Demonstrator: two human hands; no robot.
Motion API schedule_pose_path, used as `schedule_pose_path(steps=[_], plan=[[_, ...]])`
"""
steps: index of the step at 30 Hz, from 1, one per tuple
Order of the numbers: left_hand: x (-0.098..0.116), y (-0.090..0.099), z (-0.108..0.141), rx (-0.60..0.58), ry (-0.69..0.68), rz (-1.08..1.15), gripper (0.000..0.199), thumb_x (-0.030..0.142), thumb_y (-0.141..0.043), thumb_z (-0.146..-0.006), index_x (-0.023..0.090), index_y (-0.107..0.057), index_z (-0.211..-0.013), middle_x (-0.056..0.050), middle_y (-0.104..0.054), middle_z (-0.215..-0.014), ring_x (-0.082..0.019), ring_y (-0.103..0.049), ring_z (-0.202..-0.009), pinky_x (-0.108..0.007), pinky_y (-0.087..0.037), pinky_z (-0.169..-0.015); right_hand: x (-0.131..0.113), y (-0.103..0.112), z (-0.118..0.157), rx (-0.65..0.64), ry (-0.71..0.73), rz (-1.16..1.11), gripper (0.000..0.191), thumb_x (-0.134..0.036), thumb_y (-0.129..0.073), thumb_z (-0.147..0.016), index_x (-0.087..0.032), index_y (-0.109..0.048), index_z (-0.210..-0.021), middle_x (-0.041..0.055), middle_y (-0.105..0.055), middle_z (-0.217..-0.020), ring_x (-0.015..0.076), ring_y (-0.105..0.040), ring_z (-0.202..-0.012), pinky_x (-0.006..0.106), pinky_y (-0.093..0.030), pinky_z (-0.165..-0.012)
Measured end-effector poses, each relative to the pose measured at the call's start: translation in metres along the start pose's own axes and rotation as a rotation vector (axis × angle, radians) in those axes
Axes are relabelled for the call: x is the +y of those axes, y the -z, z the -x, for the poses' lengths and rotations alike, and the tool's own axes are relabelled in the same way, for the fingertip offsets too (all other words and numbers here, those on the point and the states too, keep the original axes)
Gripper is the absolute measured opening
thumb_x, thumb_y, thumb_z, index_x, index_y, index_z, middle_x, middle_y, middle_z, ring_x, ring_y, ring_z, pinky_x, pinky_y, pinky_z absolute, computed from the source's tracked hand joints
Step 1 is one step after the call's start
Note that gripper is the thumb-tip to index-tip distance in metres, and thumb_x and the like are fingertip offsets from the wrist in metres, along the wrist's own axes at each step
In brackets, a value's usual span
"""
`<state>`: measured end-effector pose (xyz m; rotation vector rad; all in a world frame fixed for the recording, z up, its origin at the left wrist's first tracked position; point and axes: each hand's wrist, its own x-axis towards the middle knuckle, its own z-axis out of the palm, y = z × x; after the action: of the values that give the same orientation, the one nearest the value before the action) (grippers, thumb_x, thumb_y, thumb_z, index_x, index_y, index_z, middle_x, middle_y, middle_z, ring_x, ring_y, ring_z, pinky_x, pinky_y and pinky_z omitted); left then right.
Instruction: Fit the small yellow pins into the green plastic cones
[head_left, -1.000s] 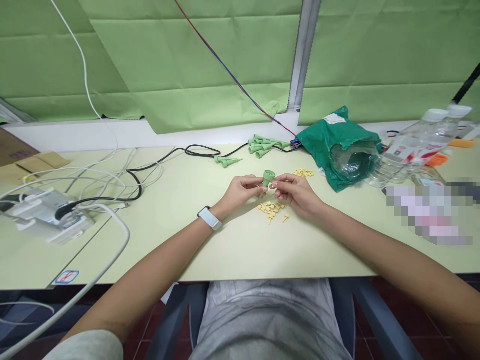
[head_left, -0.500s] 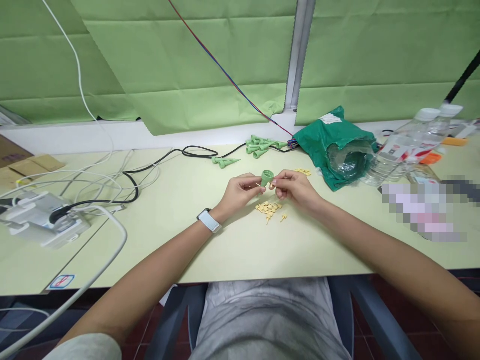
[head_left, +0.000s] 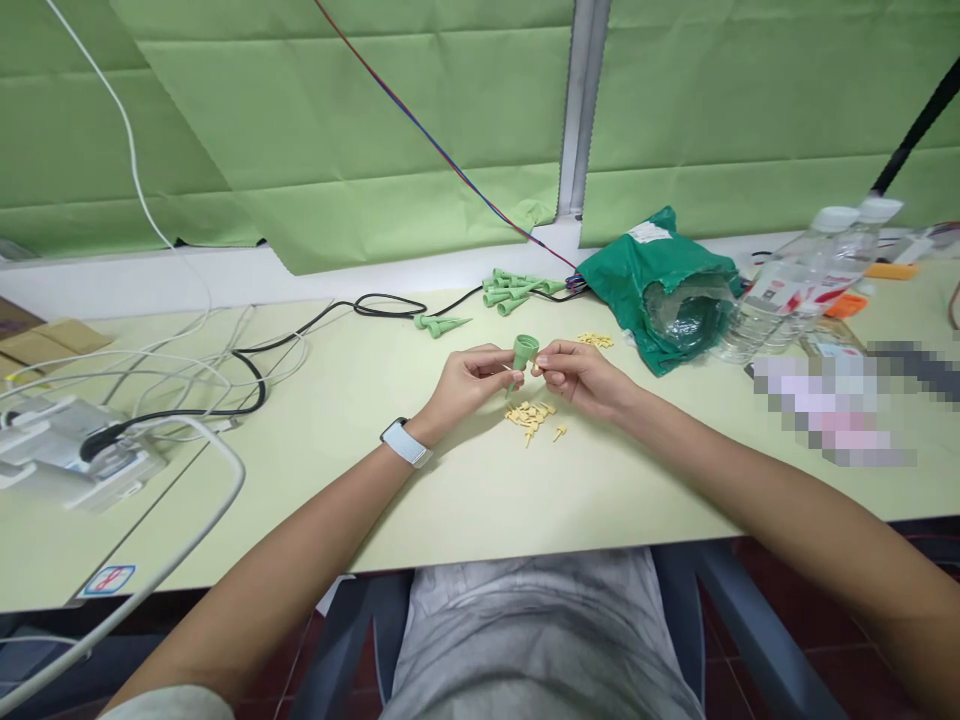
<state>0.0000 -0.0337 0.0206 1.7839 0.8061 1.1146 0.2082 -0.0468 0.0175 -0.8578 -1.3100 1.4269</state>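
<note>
My left hand [head_left: 466, 388] is closed around a green plant watering spike [head_left: 526, 346], its round open mouth up and its thin tip down. A thin pale stem shows beside the left fingers. Close on the right, my right hand [head_left: 592, 380] pinches a small yellow plug [head_left: 535, 367] near the spike's side; the fingers partly cover it. Below both hands lies a pile of yellow plugs [head_left: 528, 414], with one loose plug [head_left: 560, 433] to its right. Another small group of yellow pieces [head_left: 595, 340] is behind my right hand.
Several green spikes [head_left: 510, 292] lie at the back, with more spikes [head_left: 442, 325] to their left. A green plastic bag [head_left: 626, 270] and clear bottles [head_left: 780, 290] stand at the right. White cables and a power strip [head_left: 97, 455] occupy the left.
The view has shifted slightly. The spike is more upright, with more of its side and tip showing. Both hands keep their grasp.
</note>
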Motion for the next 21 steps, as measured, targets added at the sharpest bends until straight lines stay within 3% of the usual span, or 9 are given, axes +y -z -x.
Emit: schedule_pose_path(steps=[2, 6, 8, 11, 13, 16, 19, 21], plan=[[-0.001, 0.0, 0.0, -0.055, 0.051, 0.053, 0.025, 0.038, -0.082, -0.079, 0.016, -0.082, -0.091, -0.006, -0.068, -0.085, -0.017, -0.064, -0.073, -0.032, -0.053, -0.071, 0.002, 0.002, 0.0, 0.027, 0.065, 0.07, 0.038, -0.048, -0.088, -0.068, -0.02, -0.063, -0.077, 0.002, -0.067, -0.07, 0.0115, -0.054, -0.055, 0.028, -0.046, -0.054], [-0.002, -0.002, 0.001, -0.14, 0.175, 0.222, 0.025, 0.039, -0.08, -0.083, 0.015, -0.08, -0.089, -0.006, -0.067, -0.077, -0.017, -0.062, -0.069, -0.034, -0.053, -0.07, 0.007, 0.004, 0.007, 0.105, 0.389, 0.43, 0.027, -0.047, -0.078, -0.083, -0.023, -0.068, -0.08, 0.0053, -0.068, -0.079, 0.0186, -0.063, -0.071, 0.034, -0.054, -0.068], [-0.001, -0.002, 0.001, -0.12, 0.159, 0.23, 0.023, 0.038, -0.08, -0.083, 0.015, -0.08, -0.088, -0.006, -0.067, -0.079, -0.018, -0.063, -0.072, -0.034, -0.053, -0.072, 0.007, 0.002, 0.006, 0.115, 0.357, 0.369, 0.026, -0.047, -0.079, -0.083, -0.023, -0.068, -0.081, 0.0058, -0.069, -0.081, 0.0177, -0.062, -0.07, 0.034, -0.054, -0.066], [0.001, -0.001, 0.0, -0.029, 0.075, 0.143, 0.022, 0.036, -0.084, -0.079, 0.016, -0.081, -0.088, -0.006, -0.069, -0.085, -0.018, -0.065, -0.076, -0.034, -0.052, -0.077, 0.006, -0.001, 0.001, 0.07, 0.08, 0.032, 0.034, -0.045, -0.087, -0.071, -0.02, -0.066, -0.081, 0.0047, -0.069, -0.077, 0.0123, -0.056, -0.058, 0.028, -0.051, -0.056], [-0.002, 0.0, 0.0, -0.011, 0.089, 0.122, 0.024, 0.036, -0.086, -0.076, 0.016, -0.082, -0.089, -0.006, -0.07, -0.084, -0.017, -0.064, -0.073, -0.034, -0.051, -0.076, 0.007, -0.002, -0.001, 0.039, -0.009, -0.066, 0.037, -0.044, -0.089, -0.066, -0.019, -0.065, -0.079, 0.0042, -0.069, -0.074, 0.0107, -0.054, -0.056, 0.026, -0.049, -0.054], [-0.009, 0.001, -0.001, -0.04, 0.199, 0.224, 0.028, 0.038, -0.086, -0.077, 0.015, -0.082, -0.093, -0.006, -0.07, -0.081, -0.016, -0.061, -0.07, -0.033, -0.05, -0.073, 0.01, 0.001, 0.002, 0.08, 0.168, 0.16, 0.031, -0.045, -0.083, -0.076, -0.021, -0.064, -0.08, 0.0027, -0.066, -0.07, 0.0147, -0.059, -0.06, 0.03, -0.051, -0.058], [-0.013, -0.003, 0.0, -0.031, 0.253, 0.344, 0.031, 0.038, -0.086, -0.077, 0.015, -0.082, -0.096, -0.007, -0.071, -0.087, -0.015, -0.062, -0.073, -0.032, -0.049, -0.072, 0.01, 0.003, 0.007, 0.106, 0.408, 0.443, 0.022, -0.043, -0.075, -0.085, -0.023, -0.066, -0.081, 0.006, -0.069, -0.081, 0.02, -0.064, -0.076, 0.034, -0.053, -0.069], [-0.011, -0.005, 0.0, -0.019, 0.227, 0.354, 0.03, 0.037, -0.086, -0.077, 0.015, -0.082, -0.097, -0.008, -0.071, -0.089, -0.015, -0.061, -0.074, -0.033, -0.049, -0.074, 0.009, 0.003, 0.006, 0.113, 0.362, 0.387, 0.022, -0.042, -0.076, -0.084, -0.023, -0.066, -0.081, 0.007, -0.07, -0.084, 0.0195, -0.063, -0.074, 0.034, -0.053, -0.067]])
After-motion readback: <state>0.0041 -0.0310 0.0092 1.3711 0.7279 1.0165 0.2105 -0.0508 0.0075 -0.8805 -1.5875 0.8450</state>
